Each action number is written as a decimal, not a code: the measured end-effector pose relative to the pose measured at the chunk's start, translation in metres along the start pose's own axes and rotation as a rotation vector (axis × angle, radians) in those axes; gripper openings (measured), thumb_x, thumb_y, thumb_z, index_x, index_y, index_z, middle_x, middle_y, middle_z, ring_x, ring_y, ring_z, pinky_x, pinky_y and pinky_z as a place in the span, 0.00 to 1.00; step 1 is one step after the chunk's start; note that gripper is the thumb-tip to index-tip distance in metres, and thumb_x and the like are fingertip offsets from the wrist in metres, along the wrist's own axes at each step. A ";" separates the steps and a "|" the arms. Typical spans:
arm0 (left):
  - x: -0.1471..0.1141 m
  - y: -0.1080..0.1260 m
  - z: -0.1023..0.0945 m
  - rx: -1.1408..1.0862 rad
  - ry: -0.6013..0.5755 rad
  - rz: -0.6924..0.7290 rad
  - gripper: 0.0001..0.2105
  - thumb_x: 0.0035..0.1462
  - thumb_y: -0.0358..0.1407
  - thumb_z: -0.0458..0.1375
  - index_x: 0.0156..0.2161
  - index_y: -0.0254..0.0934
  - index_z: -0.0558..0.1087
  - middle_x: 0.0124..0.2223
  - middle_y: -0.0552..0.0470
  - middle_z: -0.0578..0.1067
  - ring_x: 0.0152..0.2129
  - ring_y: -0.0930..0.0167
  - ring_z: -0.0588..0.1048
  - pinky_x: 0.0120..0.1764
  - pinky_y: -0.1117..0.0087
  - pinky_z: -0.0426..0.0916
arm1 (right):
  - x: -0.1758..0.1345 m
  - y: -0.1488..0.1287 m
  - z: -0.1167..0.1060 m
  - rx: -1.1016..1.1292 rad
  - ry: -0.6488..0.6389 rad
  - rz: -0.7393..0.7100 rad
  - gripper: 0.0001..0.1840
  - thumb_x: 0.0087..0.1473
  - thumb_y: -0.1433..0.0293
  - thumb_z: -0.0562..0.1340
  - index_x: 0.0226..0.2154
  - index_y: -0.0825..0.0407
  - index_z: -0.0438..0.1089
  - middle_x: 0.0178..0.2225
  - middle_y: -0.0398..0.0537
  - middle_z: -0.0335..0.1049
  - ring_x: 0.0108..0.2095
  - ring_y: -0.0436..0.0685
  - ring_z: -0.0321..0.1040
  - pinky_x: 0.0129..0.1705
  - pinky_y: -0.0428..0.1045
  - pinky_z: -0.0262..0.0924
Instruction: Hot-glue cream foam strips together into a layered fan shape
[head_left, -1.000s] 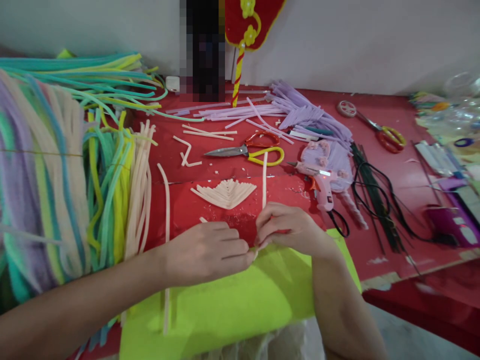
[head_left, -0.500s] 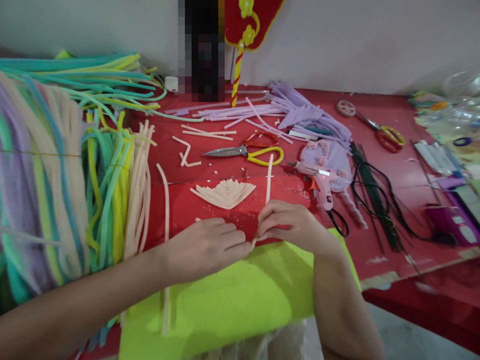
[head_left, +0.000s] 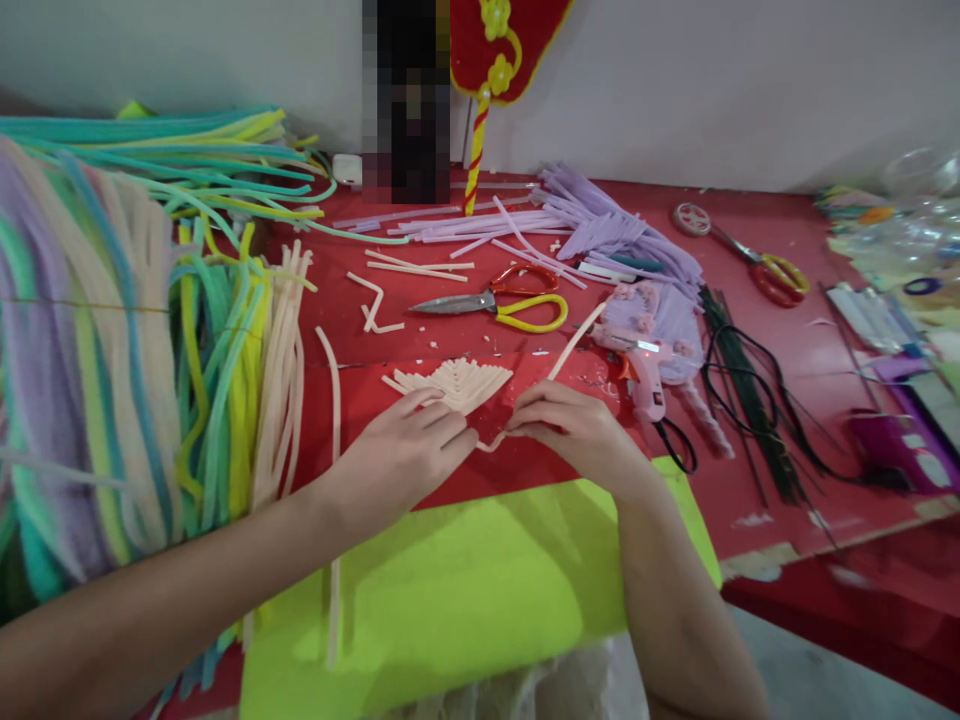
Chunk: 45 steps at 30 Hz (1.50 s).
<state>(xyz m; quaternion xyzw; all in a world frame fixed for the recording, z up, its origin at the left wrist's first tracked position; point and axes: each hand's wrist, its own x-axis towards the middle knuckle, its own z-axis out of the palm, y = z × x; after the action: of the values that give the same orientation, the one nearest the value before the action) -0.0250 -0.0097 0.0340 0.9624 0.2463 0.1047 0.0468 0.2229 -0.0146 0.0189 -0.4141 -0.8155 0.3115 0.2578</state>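
Note:
A cream pipe cleaner (head_left: 576, 341) runs between my two hands, with a small bend in the short stretch that shows between them. My left hand (head_left: 405, 445) is closed on its left part, fingers curled down over it. My right hand (head_left: 570, 430) pinches it to the right of the bend, and its free end slants up and right toward the glue gun (head_left: 641, 365). Just beyond my left fingers lies a fan-shaped piece of layered cream pipe cleaners (head_left: 461, 383), partly covered by that hand. Another long cream pipe cleaner (head_left: 334, 420) passes under my left forearm.
Scissors (head_left: 457, 304) with red and yellow handles lie behind the fan piece. Lilac pipe cleaners (head_left: 630, 235) are heaped farther back. Coloured bundles (head_left: 90, 350) crowd the left side. A lime-green sheet (head_left: 480, 590) covers the near edge of the red table (head_left: 750, 370).
Both hands have moved up and away from the green sheet and slightly apart. The pipe cleaner's free end has tipped from upright to a rightward slant, and its bend now shows between the hands.

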 end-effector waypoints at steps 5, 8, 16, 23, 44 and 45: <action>-0.001 0.000 -0.001 -0.013 -0.007 -0.058 0.10 0.55 0.23 0.53 0.40 0.35 0.72 0.38 0.50 0.75 0.40 0.66 0.73 0.52 0.59 0.63 | 0.002 0.001 0.002 0.021 0.012 -0.020 0.09 0.61 0.72 0.57 0.36 0.50 0.74 0.36 0.47 0.69 0.37 0.50 0.69 0.39 0.46 0.64; -0.001 0.000 -0.002 -0.003 0.029 -0.077 0.10 0.55 0.22 0.53 0.38 0.35 0.72 0.37 0.50 0.75 0.38 0.66 0.73 0.50 0.59 0.65 | 0.002 0.001 -0.002 0.019 0.064 -0.013 0.08 0.60 0.71 0.58 0.34 0.50 0.74 0.35 0.47 0.69 0.35 0.49 0.68 0.38 0.46 0.64; -0.001 0.000 -0.004 0.029 0.095 -0.108 0.10 0.57 0.22 0.51 0.39 0.33 0.73 0.37 0.48 0.75 0.38 0.66 0.73 0.49 0.59 0.66 | 0.002 0.002 -0.005 0.036 0.051 -0.022 0.07 0.59 0.70 0.59 0.33 0.50 0.74 0.34 0.46 0.70 0.35 0.49 0.68 0.37 0.46 0.65; -0.001 0.005 0.005 -0.020 0.094 -0.046 0.06 0.61 0.30 0.53 0.41 0.36 0.72 0.39 0.51 0.74 0.41 0.68 0.71 0.54 0.60 0.64 | 0.008 -0.008 0.014 0.119 0.113 -0.041 0.07 0.59 0.72 0.59 0.35 0.51 0.74 0.36 0.47 0.71 0.36 0.50 0.70 0.39 0.46 0.67; -0.001 0.008 0.006 0.048 0.095 0.010 0.06 0.62 0.30 0.51 0.36 0.36 0.71 0.35 0.53 0.73 0.38 0.70 0.71 0.56 0.59 0.61 | 0.008 -0.015 0.005 0.171 0.148 -0.056 0.04 0.56 0.72 0.63 0.31 0.52 0.75 0.31 0.46 0.71 0.32 0.49 0.70 0.37 0.46 0.68; -0.001 0.008 0.007 0.059 0.091 0.028 0.06 0.62 0.29 0.51 0.37 0.35 0.71 0.35 0.53 0.72 0.38 0.70 0.71 0.56 0.59 0.60 | 0.008 -0.015 0.006 0.176 0.142 -0.057 0.04 0.56 0.72 0.63 0.31 0.52 0.75 0.31 0.46 0.71 0.32 0.49 0.69 0.37 0.46 0.68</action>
<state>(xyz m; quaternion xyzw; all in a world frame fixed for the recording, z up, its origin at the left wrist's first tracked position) -0.0204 -0.0177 0.0285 0.9609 0.2378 0.1416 0.0057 0.2071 -0.0166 0.0269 -0.3873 -0.7761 0.3443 0.3593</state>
